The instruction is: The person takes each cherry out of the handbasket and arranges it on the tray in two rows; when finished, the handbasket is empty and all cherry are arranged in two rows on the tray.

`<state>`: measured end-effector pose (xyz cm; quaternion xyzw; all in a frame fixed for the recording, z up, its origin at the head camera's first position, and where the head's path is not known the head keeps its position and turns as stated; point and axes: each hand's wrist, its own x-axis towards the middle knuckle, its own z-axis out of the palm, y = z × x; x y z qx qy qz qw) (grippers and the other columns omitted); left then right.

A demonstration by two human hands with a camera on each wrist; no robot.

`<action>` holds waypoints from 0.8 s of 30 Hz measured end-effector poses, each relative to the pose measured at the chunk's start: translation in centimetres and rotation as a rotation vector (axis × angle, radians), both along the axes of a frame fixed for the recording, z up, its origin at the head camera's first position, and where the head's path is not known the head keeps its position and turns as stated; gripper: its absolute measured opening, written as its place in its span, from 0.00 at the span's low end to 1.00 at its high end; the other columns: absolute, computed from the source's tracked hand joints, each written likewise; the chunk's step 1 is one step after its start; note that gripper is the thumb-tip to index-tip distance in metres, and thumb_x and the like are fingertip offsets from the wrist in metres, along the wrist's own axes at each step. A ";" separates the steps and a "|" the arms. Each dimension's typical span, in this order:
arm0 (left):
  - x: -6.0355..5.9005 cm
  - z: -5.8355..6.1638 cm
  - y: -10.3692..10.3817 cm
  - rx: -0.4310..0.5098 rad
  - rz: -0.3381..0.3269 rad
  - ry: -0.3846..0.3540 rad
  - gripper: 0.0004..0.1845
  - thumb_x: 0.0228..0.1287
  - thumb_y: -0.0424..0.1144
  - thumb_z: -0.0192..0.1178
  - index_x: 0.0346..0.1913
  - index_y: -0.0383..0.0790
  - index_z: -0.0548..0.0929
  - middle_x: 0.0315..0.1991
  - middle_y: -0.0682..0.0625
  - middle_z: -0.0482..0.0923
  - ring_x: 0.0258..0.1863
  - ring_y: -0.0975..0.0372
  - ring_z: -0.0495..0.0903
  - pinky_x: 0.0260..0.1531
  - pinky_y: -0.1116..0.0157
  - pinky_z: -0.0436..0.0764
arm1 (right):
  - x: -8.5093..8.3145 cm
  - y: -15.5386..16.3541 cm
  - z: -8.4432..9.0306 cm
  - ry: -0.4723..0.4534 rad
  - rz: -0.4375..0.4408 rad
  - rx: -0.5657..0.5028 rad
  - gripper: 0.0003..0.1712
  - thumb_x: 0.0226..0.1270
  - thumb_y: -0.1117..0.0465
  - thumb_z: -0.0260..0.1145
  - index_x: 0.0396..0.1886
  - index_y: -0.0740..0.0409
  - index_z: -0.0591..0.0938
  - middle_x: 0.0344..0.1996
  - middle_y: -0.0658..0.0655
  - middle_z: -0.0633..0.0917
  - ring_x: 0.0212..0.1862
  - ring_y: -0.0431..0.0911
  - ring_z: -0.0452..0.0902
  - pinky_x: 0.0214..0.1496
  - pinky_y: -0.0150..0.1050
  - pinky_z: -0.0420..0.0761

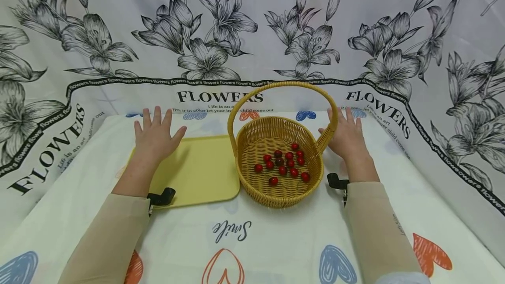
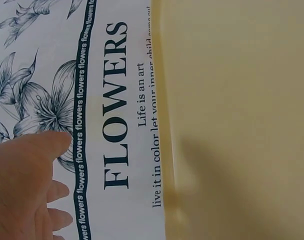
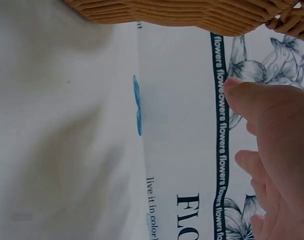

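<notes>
Sleeved forearms frame the scene: right hand (image 1: 347,137) beside the wicker basket (image 1: 281,187), left hand (image 1: 157,137) over the yellow tray (image 1: 201,174).
Both hands are flat with fingers spread, gripping nothing. On the worktop, the right thumb sits just by the basket's right handle post, so that hand is the nearer one to the red cherries (image 1: 284,163) lying in the basket bottom, to its left. The handle arches side to side; the tray lies touching the basket's left side.
</notes>
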<state>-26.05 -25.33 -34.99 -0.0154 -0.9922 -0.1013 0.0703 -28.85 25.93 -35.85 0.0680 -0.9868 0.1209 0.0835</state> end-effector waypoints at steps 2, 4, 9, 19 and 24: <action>-0.1 -0.1 0.1 -0.009 0.000 -0.007 0.46 0.79 0.64 0.41 0.82 0.32 0.45 0.80 0.27 0.32 0.76 0.34 0.23 0.69 0.31 0.33 | 0.2 0.0 0.1 -0.006 0.001 -0.003 0.46 0.80 0.43 0.56 0.84 0.56 0.48 0.81 0.67 0.48 0.80 0.65 0.28 0.73 0.71 0.32; -0.1 0.0 0.2 -0.010 0.000 -0.005 0.46 0.79 0.63 0.41 0.82 0.32 0.45 0.79 0.27 0.32 0.76 0.33 0.24 0.69 0.31 0.33 | 0.3 0.0 0.4 -0.010 0.006 -0.013 0.45 0.80 0.43 0.55 0.84 0.56 0.49 0.81 0.67 0.49 0.80 0.65 0.29 0.73 0.71 0.32; -0.3 0.3 0.4 0.005 -0.028 0.038 0.43 0.80 0.60 0.41 0.81 0.31 0.47 0.78 0.24 0.36 0.76 0.29 0.32 0.69 0.30 0.44 | 1.0 0.1 1.7 0.035 0.035 -0.060 0.41 0.81 0.44 0.54 0.83 0.59 0.55 0.79 0.69 0.55 0.80 0.66 0.35 0.73 0.71 0.35; 0.5 1.7 0.7 0.259 -0.101 0.215 0.39 0.80 0.53 0.49 0.78 0.27 0.56 0.73 0.24 0.56 0.74 0.32 0.52 0.65 0.32 0.59 | 2.2 0.2 4.1 0.042 0.105 -0.225 0.44 0.81 0.38 0.50 0.83 0.57 0.53 0.81 0.64 0.52 0.82 0.59 0.32 0.75 0.68 0.41; 0.9 2.1 1.1 0.334 -0.105 0.255 0.36 0.80 0.51 0.50 0.78 0.28 0.59 0.73 0.27 0.60 0.73 0.35 0.58 0.68 0.37 0.59 | 2.5 0.1 4.5 -0.006 0.103 -0.364 0.37 0.80 0.37 0.51 0.80 0.49 0.64 0.77 0.62 0.64 0.80 0.61 0.48 0.73 0.69 0.53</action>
